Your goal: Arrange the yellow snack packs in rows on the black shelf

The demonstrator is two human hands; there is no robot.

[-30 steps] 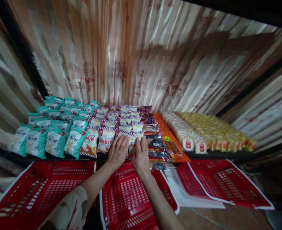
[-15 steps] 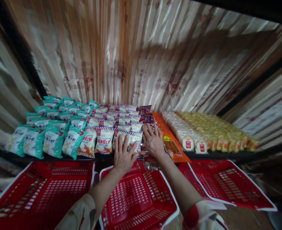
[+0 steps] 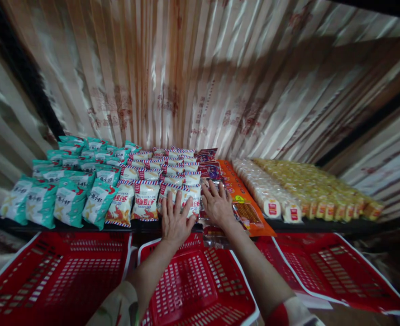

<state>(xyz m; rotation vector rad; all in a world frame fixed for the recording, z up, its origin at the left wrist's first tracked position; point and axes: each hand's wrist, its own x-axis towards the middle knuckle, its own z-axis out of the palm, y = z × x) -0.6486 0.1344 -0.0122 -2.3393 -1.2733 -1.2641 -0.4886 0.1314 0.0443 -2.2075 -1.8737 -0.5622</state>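
**Flat palms on the snack rows**

Neither grip is closing on anything: the left hand (image 3: 174,220) is lying flat with fingers spread on the front white packs (image 3: 186,199), and the right hand (image 3: 216,204) is resting open on the dark packs (image 3: 211,170) just beside them. Both rows are sitting at the shelf (image 3: 322,225) front edge. Teal packs (image 3: 67,199) are lining the left, an orange pack (image 3: 242,203) and yellow rolls (image 3: 308,190) the right. Red baskets (image 3: 60,276) are standing below.
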